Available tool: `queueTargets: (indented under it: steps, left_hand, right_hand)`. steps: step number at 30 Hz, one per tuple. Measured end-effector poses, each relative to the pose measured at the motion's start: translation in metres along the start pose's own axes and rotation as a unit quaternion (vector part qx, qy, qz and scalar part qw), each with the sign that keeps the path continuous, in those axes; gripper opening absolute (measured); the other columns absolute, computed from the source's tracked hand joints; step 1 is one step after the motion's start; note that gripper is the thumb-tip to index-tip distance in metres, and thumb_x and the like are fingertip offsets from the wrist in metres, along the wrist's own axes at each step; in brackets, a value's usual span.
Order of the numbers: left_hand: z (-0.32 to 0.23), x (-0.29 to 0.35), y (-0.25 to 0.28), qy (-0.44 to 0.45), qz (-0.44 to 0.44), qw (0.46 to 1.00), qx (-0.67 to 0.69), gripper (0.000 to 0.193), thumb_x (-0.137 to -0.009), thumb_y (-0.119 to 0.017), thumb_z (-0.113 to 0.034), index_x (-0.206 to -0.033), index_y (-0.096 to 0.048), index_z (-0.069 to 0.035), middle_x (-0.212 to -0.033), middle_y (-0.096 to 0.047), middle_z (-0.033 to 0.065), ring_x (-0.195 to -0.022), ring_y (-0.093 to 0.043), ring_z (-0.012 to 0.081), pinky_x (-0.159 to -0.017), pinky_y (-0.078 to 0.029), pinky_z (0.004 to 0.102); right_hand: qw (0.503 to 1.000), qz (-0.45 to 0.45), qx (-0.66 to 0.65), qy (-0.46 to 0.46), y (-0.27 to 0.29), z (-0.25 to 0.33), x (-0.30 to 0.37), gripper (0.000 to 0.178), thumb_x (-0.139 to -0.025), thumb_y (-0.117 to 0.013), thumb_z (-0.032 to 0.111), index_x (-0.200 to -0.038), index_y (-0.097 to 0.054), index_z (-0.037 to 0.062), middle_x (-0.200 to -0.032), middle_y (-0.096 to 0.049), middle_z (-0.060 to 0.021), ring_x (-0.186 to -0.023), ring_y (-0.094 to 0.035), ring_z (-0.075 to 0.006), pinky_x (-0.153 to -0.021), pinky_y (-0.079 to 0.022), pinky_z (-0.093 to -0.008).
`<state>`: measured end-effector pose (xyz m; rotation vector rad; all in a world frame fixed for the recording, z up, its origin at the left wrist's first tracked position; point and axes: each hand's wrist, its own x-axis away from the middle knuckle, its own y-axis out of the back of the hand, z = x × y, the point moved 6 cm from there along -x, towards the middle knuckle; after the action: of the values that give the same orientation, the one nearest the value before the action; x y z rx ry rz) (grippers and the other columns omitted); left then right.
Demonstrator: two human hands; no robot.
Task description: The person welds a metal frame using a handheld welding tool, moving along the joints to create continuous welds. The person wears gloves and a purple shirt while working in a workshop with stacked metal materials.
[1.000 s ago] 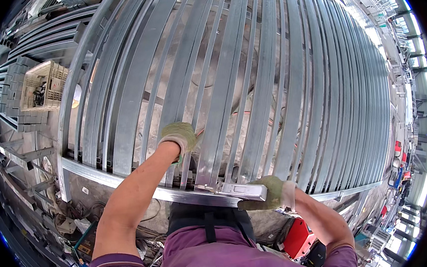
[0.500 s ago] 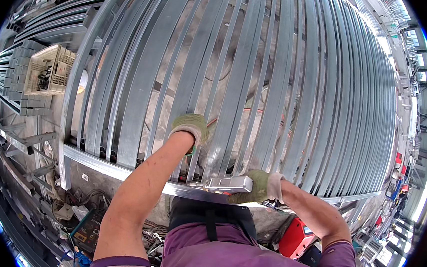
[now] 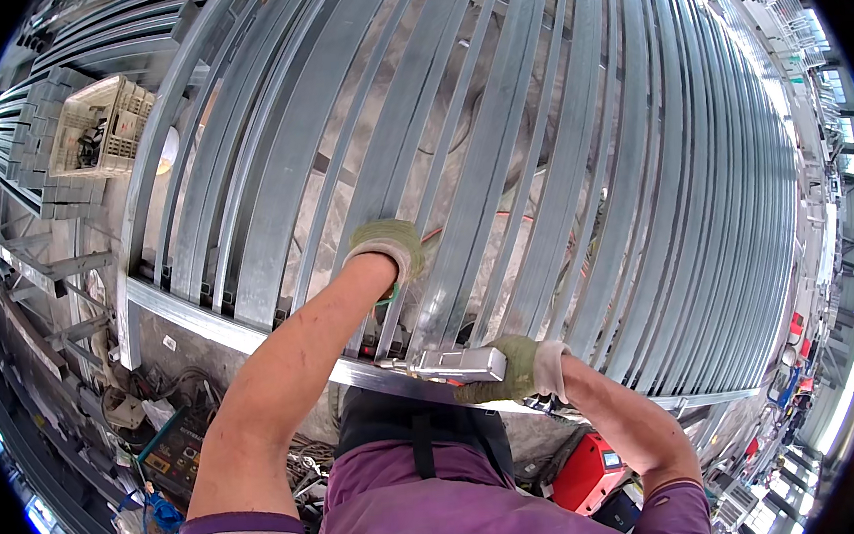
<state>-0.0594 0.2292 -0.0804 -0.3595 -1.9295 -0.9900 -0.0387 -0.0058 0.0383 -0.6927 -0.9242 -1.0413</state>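
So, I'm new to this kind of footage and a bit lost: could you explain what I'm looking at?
There's no robot here, just a person at work. The camera sits on their head, looking down; its wide lens bends straight edges. Long grey metal bars lie side by side across a metal frame. The gloved right hand holds a boxy silver tool at the near edge. The gloved left hand is at the bars; its fingers are hidden, so its grip is unclear. A cream crate sits off to the left.

The long, flat grey metal bars [image 3: 455, 265] look smooth and a bit shiny. The boxy silver metal tool [image 3: 470, 365] shines. The purple cloth shirt [image 3: 447, 521] looks dull.
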Motion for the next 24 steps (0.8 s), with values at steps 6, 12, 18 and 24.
queueTargets:
  steps: [6, 12, 18, 24]
  left_hand:
    - [0.002, -0.004, -0.002, -0.009, -0.02, 1.0, 0.021, 0.067, -0.107, -0.053, -0.06, -0.12, -0.081, -0.002, -0.121, -0.078, 0.0268, -0.113, -0.076, 0.0443, -0.098, -0.06, 0.0521]
    - [-0.001, -0.001, 0.003, -0.017, -0.018, 1.0, -0.018, 0.065, -0.105, -0.056, -0.06, -0.12, -0.082, -0.002, -0.122, -0.078, 0.0266, -0.114, -0.076, 0.0438, -0.099, -0.06, 0.052]
    - [0.0, -0.002, 0.003, -0.01, -0.027, 1.0, -0.003, 0.063, -0.104, -0.059, -0.059, -0.12, -0.082, -0.003, -0.122, -0.078, 0.0267, -0.115, -0.076, 0.0436, -0.098, -0.06, 0.0519]
    - [-0.001, -0.002, 0.003, -0.012, -0.029, 0.999, -0.007, 0.059, -0.104, -0.059, -0.055, -0.12, -0.082, -0.003, -0.12, -0.078, 0.0266, -0.114, -0.076, 0.0436, -0.098, -0.06, 0.0521]
  right_hand:
    - [0.998, -0.017, 0.042, 0.037, -0.007, -0.017, -0.014, 0.059, -0.087, -0.086, 0.06, -0.128, -0.08, 0.0172, -0.112, -0.083, -0.0125, -0.105, -0.079, -0.0322, -0.093, -0.059, -0.0413]
    - [0.996, -0.033, 0.071, 0.045, -0.009, -0.023, -0.017, 0.059, -0.088, -0.088, 0.061, -0.125, -0.081, 0.016, -0.108, -0.084, -0.0096, -0.098, -0.079, -0.027, -0.087, -0.061, -0.0404]
    - [0.996, -0.024, 0.082, 0.021, -0.005, -0.013, -0.01, 0.062, -0.087, -0.085, 0.065, -0.127, -0.081, 0.0172, -0.112, -0.083, -0.013, -0.104, -0.078, -0.0337, -0.091, -0.06, -0.0437]
    - [0.997, -0.026, 0.062, 0.028, -0.008, -0.02, -0.01, 0.065, -0.087, -0.08, 0.069, -0.127, -0.08, 0.0171, -0.111, -0.082, -0.0155, -0.104, -0.077, -0.0387, -0.091, -0.059, -0.046]
